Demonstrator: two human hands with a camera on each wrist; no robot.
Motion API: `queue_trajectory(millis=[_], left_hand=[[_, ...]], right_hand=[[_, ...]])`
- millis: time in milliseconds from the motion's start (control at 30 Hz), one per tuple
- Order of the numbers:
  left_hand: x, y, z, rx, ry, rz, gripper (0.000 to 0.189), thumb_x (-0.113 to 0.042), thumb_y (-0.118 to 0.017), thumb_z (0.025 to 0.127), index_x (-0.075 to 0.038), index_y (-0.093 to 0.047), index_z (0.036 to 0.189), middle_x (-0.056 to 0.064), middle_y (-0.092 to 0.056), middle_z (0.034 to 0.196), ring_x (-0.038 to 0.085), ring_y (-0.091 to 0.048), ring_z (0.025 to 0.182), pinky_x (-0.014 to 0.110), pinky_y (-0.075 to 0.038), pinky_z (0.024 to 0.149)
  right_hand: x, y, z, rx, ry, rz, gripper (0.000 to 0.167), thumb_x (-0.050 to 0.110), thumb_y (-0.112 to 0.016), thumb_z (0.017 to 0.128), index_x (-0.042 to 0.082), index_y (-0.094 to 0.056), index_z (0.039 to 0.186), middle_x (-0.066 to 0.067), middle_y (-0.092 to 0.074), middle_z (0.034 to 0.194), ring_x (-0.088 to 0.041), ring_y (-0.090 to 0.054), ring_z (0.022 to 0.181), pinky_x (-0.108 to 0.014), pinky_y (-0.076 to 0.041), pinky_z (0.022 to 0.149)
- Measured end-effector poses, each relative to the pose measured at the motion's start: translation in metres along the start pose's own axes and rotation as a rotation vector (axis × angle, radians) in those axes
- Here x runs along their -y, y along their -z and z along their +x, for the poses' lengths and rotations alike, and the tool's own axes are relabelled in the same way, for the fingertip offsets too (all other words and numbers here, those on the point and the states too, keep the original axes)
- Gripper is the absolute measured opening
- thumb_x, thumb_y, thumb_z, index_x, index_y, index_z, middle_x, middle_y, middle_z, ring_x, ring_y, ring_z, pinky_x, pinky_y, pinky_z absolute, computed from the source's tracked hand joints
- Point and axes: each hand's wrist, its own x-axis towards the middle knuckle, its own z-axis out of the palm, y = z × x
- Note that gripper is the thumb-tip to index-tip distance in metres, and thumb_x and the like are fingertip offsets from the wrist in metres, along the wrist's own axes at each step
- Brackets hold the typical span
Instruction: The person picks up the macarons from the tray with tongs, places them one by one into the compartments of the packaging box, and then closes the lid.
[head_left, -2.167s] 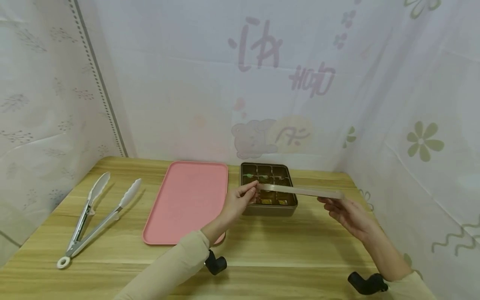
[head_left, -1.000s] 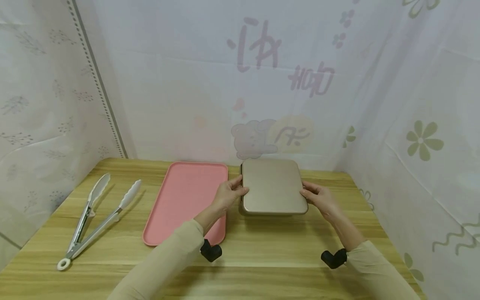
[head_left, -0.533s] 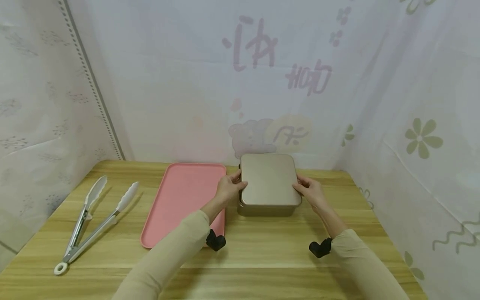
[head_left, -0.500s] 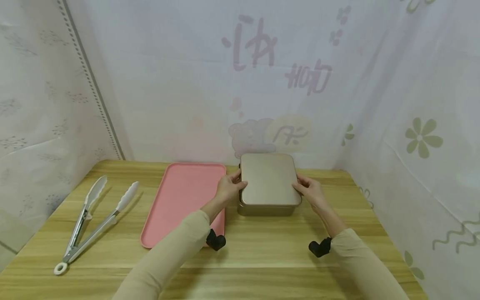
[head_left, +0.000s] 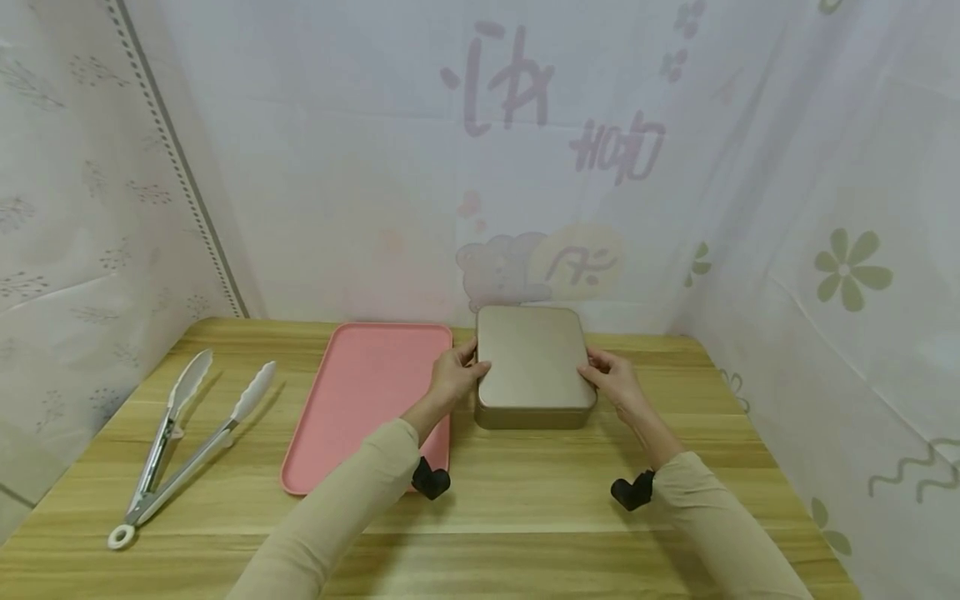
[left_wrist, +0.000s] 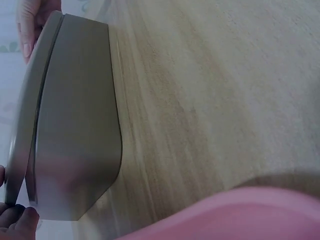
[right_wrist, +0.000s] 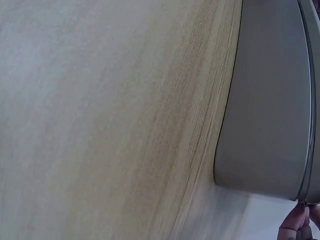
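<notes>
A gold metal lid point(head_left: 531, 354) sits over a matching square tin box point(head_left: 531, 417) on the table; the box's inside is hidden. My left hand point(head_left: 453, 375) pinches the lid's left edge, thumb on top and fingers beneath. At the opposite edge my right hand point(head_left: 615, 382) has its thumb on the rim and fingers below. The left wrist view shows a narrow wedge of gap between the lid point(left_wrist: 31, 105) and the box wall point(left_wrist: 77, 110), widest near the left fingers point(left_wrist: 26, 222). Only a thin seam shows in the right wrist view, above the right fingers point(right_wrist: 295, 225).
A pink tray point(head_left: 375, 392) lies left of the box, partly under the left forearm. Farther left, spread tongs point(head_left: 180, 458) with white tips rest on the wooden table point(head_left: 525, 500). A white patterned curtain point(head_left: 337, 192) hangs close behind the box.
Both hands brought the tilted lid down flat over the box, covering its compartments of small wrapped pieces. Over the last half second, the lid shifted slightly left and lower.
</notes>
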Motion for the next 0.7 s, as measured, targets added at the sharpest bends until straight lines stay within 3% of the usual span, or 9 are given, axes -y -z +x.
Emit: queue_trajectory(millis=[167, 400, 700], left_hand=[[0.003, -0.001, 0.000, 0.008, 0.010, -0.018, 0.060, -0.005, -0.065, 0.087, -0.005, -0.039, 0.141, 0.013, -0.043, 0.140, 0.027, -0.045, 0.128, 0.034, -0.042, 0.097], [0.006, -0.003, 0.000, 0.008, -0.027, -0.054, 0.058, -0.002, -0.063, 0.088, -0.002, -0.038, 0.141, 0.016, -0.043, 0.140, 0.028, -0.044, 0.128, 0.033, -0.042, 0.097], [0.012, -0.005, 0.001, 0.020, 0.007, -0.030, 0.058, -0.008, -0.061, 0.091, -0.004, -0.035, 0.143, 0.014, -0.042, 0.142, 0.026, -0.042, 0.130, 0.035, -0.041, 0.099]], right_hand=[[-0.003, -0.002, 0.001, -0.002, 0.015, 0.020, 0.046, 0.004, -0.060, 0.091, -0.007, -0.046, 0.134, -0.016, -0.056, 0.106, -0.003, -0.050, 0.082, -0.013, -0.044, 0.067], [-0.003, -0.005, -0.001, -0.010, 0.015, 0.016, 0.042, 0.004, -0.058, 0.092, -0.010, -0.048, 0.130, -0.025, -0.054, 0.115, -0.007, -0.048, 0.086, -0.012, -0.043, 0.069], [-0.005, -0.009, 0.000, -0.019, 0.014, -0.026, 0.041, 0.007, -0.056, 0.093, -0.008, -0.049, 0.131, -0.026, -0.053, 0.119, -0.009, -0.048, 0.087, -0.013, -0.043, 0.069]])
